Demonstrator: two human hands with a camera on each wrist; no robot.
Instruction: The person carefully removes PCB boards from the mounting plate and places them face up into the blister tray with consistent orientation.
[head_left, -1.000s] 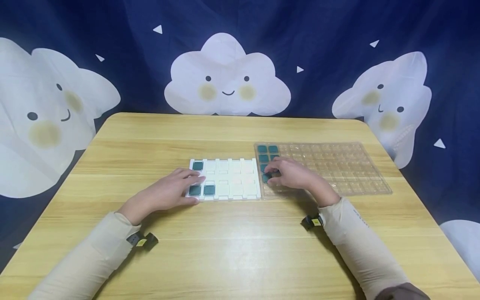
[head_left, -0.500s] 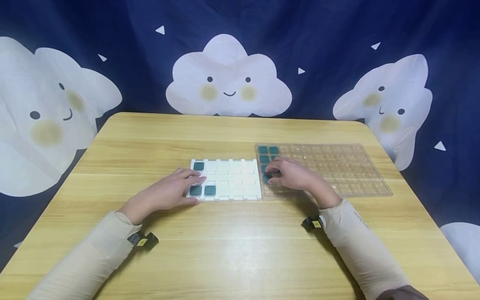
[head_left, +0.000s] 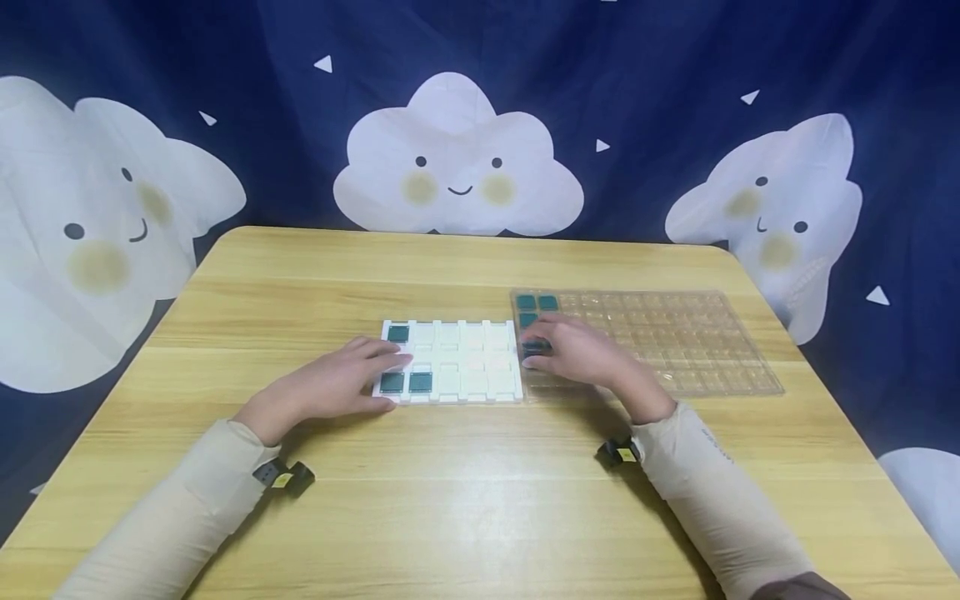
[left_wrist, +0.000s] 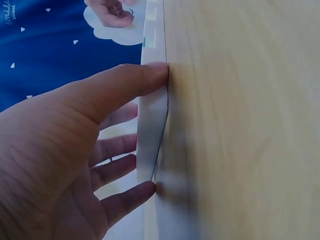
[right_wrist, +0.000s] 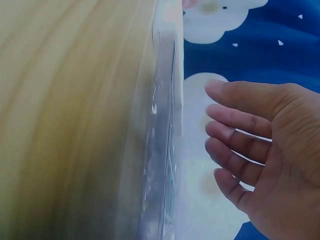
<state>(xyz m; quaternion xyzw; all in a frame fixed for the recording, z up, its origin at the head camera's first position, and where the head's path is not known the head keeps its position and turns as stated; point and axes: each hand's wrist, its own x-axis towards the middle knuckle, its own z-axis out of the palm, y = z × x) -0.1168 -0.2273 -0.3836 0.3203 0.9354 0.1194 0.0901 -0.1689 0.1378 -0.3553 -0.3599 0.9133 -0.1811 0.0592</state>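
My left hand [head_left: 330,379] holds the left end of a white slotted tray [head_left: 474,367]. In the left wrist view the thumb presses its front wall and the other fingers lie along the end. Green square chips sit at that end: one at the back left [head_left: 398,333], and two at the front, including a second chip [head_left: 421,382]. My right hand [head_left: 581,354] hovers above the left columns of a clear plastic tray [head_left: 720,333], fingers bent loosely and apart from the thumb. Nothing shows between them in the right wrist view. Several green chips [head_left: 527,302] lie there, some partly hidden by the hand.
Both trays stand side by side on a wooden table [head_left: 450,500], the clear one to the right. Its compartments right of the green chips show bare plastic. A dark blue curtain [head_left: 637,67] with white clouds hangs behind the table.
My right hand has shifted slightly left over the green chips and covers more of them. The left hand and both trays have kept their places; the head view has tilted slightly.
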